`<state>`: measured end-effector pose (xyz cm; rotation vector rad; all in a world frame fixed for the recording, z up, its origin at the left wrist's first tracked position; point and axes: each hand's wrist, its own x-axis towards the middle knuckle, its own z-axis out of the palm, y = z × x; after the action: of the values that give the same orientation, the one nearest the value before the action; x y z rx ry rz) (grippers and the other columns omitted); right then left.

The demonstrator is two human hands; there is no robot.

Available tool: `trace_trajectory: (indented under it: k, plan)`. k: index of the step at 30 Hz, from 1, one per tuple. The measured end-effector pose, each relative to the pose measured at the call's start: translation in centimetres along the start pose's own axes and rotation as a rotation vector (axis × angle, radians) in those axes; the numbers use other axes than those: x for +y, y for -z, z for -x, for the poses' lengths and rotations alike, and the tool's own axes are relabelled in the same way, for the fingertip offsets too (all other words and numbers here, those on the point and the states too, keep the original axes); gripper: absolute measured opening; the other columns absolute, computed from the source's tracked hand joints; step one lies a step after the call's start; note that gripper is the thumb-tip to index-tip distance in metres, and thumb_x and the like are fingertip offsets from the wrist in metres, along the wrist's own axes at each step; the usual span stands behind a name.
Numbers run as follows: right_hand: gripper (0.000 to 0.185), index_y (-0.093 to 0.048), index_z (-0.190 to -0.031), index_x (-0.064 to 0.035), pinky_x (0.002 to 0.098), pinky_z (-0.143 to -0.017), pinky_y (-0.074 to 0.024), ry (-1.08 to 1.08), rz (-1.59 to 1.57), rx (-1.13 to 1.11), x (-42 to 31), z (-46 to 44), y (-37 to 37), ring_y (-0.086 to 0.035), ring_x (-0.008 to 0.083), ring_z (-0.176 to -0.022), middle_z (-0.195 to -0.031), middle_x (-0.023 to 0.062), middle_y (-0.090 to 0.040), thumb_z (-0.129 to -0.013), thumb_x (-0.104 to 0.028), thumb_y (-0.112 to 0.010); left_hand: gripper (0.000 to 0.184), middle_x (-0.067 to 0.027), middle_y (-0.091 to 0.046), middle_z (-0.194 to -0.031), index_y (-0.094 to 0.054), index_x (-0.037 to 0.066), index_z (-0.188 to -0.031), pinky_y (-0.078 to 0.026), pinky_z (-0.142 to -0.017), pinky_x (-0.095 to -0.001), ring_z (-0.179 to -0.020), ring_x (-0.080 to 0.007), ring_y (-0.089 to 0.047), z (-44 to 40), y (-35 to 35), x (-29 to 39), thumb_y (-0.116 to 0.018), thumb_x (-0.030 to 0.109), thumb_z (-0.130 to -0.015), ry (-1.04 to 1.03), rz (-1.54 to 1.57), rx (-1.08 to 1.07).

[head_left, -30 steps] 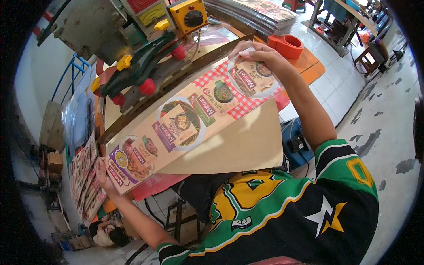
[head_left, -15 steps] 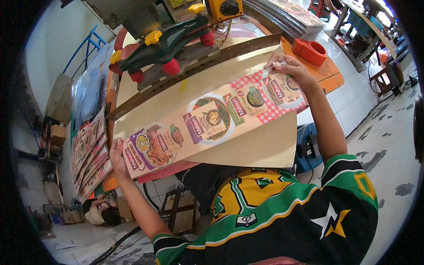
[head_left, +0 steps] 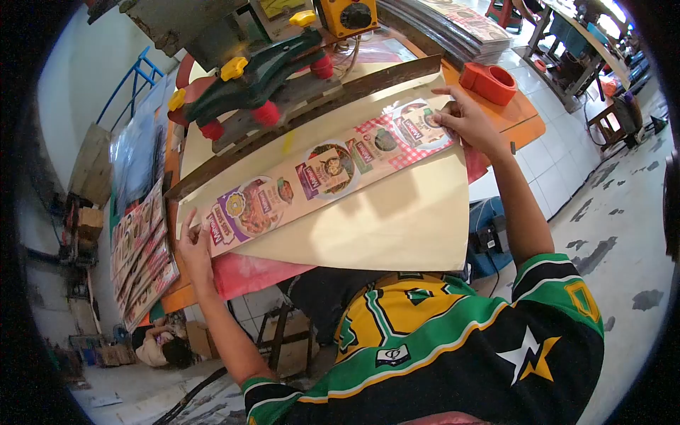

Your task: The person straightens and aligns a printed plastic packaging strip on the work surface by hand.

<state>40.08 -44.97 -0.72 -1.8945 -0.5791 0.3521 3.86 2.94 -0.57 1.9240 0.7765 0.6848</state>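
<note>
A long printed plastic sheet (head_left: 287, 185) with food pictures and "Mahsun" labels lies slanted across a cream board (head_left: 397, 219), beneath a press-like machine. My left hand (head_left: 195, 248) is at the sheet's left end, its index finger stretched out and apart from the thumb beside the edge. My right hand (head_left: 467, 124) is at the right end, index finger extended while the thumb and bent fingers pinch the sheet. Above the sheet stands a rusty metal bar (head_left: 312, 117). Behind it is the machine's dark green clamp arm (head_left: 262, 81) with red feet and yellow knobs.
A red tape-roll-shaped object (head_left: 489, 83) sits on the orange table (head_left: 520, 124) at right. Stacked printed sheets (head_left: 145, 248) lie at left, more (head_left: 460, 28) at the back. A yellow box (head_left: 347, 18) stands behind the machine. Another person (head_left: 163, 343) is at lower left.
The printed sheet has gone from raised in both hands to lying flatter on the board, nearer the metal bar. My left fingers have spread, and my right index finger has straightened.
</note>
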Motion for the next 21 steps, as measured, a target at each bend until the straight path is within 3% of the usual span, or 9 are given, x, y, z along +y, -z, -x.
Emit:
trace_trajectory:
  k: [3, 6, 8, 12, 14, 15, 17, 21]
  plan:
    - [0.040, -0.060, -0.129, -0.0118, 0.0325, -0.068, -0.0500, 0.095, 0.203, 0.064, 0.2, 0.2, -0.3, -0.062, 0.0156, -0.074, -0.080, 0.0070, -0.065, -0.092, -0.023, -0.069, 0.037, 0.0010, -0.060, -0.085, -0.061, 0.005, -0.132, -0.037, -0.056, -0.0193, -0.067, -0.0039, -0.047, 0.4, -0.6, 0.6, -0.060, 0.003, -0.095, 0.021, 0.019, -0.029]
    - [0.033, -0.064, -0.124, -0.0096, 0.0365, -0.074, -0.0510, 0.126, 0.401, 0.085, -0.4, 0.5, -0.7, -0.065, 0.0225, -0.080, -0.086, 0.0125, -0.067, -0.094, -0.024, -0.066, 0.034, -0.0008, -0.061, -0.089, -0.064, 0.004, -0.128, -0.039, -0.059, -0.0192, -0.069, -0.0050, -0.049, -0.1, -0.5, 0.4, -0.059, 0.004, -0.095, -0.042, -0.167, -0.083]
    - [0.032, -0.064, -0.124, -0.0112, 0.0401, -0.082, -0.0508, 0.253, 0.511, 0.168, 0.6, -0.6, -1.2, -0.066, 0.0302, -0.090, -0.101, 0.0173, -0.069, -0.094, -0.022, -0.063, 0.033, -0.0015, -0.062, -0.090, -0.065, 0.004, -0.127, -0.041, -0.061, -0.0196, -0.071, -0.0056, -0.051, -0.6, -0.6, 0.4, -0.059, 0.004, -0.094, -0.064, -0.177, -0.095]
    - [0.032, -0.064, -0.127, -0.0138, 0.0432, -0.089, -0.0497, 0.241, 0.596, 0.151, 1.0, -2.9, -1.1, -0.065, 0.0336, -0.102, -0.116, 0.0176, -0.068, -0.096, -0.022, -0.059, 0.032, -0.0045, -0.065, -0.098, -0.065, 0.002, -0.126, -0.047, -0.068, -0.0218, -0.079, -0.0083, -0.057, -1.6, -0.6, -0.5, -0.059, 0.007, -0.096, -0.124, -0.247, -0.110]
    - [0.034, -0.063, -0.130, -0.0153, 0.0442, -0.088, -0.0511, 0.432, 0.740, 0.153, 3.8, -5.2, -1.1, -0.066, 0.0342, -0.103, -0.117, 0.0154, -0.068, -0.098, -0.025, -0.053, 0.031, -0.0057, -0.066, -0.101, -0.065, 0.001, -0.126, -0.049, -0.073, -0.0232, -0.083, -0.0099, -0.059, -0.7, -1.3, 0.7, -0.058, 0.009, -0.097, -0.139, -0.222, -0.091]
    - [0.034, -0.063, -0.130, -0.0153, 0.0442, -0.088, -0.0511, 0.432, 0.740, 0.153, 3.2, -5.3, -1.1, -0.066, 0.0342, -0.103, -0.117, 0.0154, -0.068, -0.098, -0.025, -0.053, 0.031, -0.0070, -0.067, -0.105, -0.064, 0.000, -0.126, -0.050, -0.077, -0.0246, -0.087, -0.0114, -0.061, -0.4, -1.5, 1.1, -0.058, 0.011, -0.098, -0.152, -0.196, -0.070]
    - [0.043, -0.063, -0.132, -0.0194, 0.0438, -0.088, -0.0502, 0.282, 0.823, 0.064, 1.9, -5.5, -1.1, -0.064, 0.0346, -0.105, -0.121, 0.0163, -0.067, -0.090, -0.011, -0.055, 0.031, -0.0084, -0.067, -0.109, -0.063, -0.001, -0.127, -0.050, -0.083, -0.0262, -0.093, -0.0129, -0.061, -0.4, -1.2, -0.4, -0.058, 0.012, -0.099, -0.164, -0.165, -0.022]
    - [0.041, -0.064, -0.131, -0.0212, 0.0452, -0.084, -0.0508, 0.259, 0.809, 0.127, 2.7, -6.3, -1.6, -0.065, 0.0362, -0.101, -0.113, 0.0184, -0.068, -0.091, -0.015, -0.055, 0.032, -0.0112, -0.067, -0.117, -0.062, -0.002, -0.127, -0.047, -0.095, -0.0300, -0.105, -0.0166, -0.061, -0.1, -1.5, -0.2, -0.058, 0.014, -0.100, -0.086, -0.038, 0.021]
